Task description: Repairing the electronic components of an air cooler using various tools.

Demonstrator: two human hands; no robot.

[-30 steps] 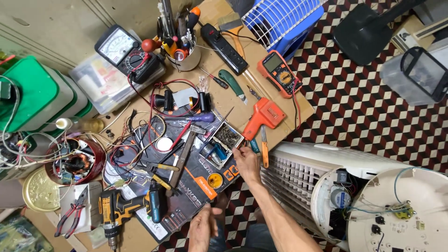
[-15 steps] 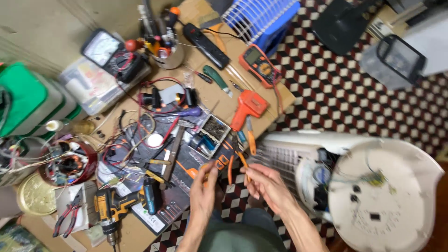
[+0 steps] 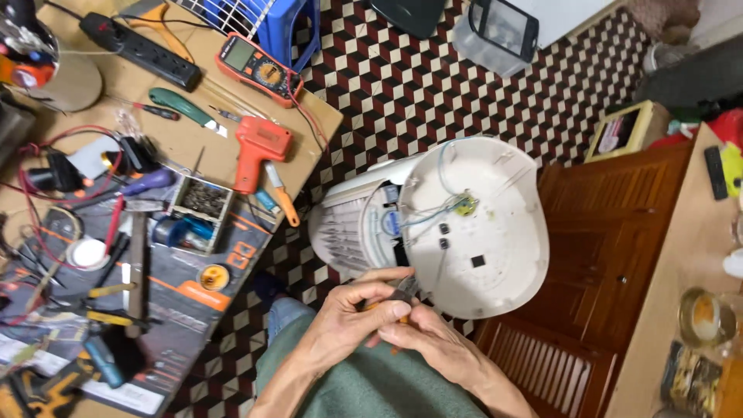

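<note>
While both hands meet at the lower middle of the frame, the left hand (image 3: 348, 317) and the right hand (image 3: 429, 340) curl their fingers together around a small orange-handled tool (image 3: 398, 298), likely pliers, though its tip is hard to make out. Just above them, at the centre, lies the white fan housing (image 3: 480, 224) with its base open, thin wires (image 3: 445, 209) and a small board bared. Judging by that, opening is done and the inner work is under way; nothing looks closed up yet. At left, the workbench (image 3: 317, 124) carries an orange soldering gun (image 3: 259, 147) and a meter (image 3: 259, 70).
</note>
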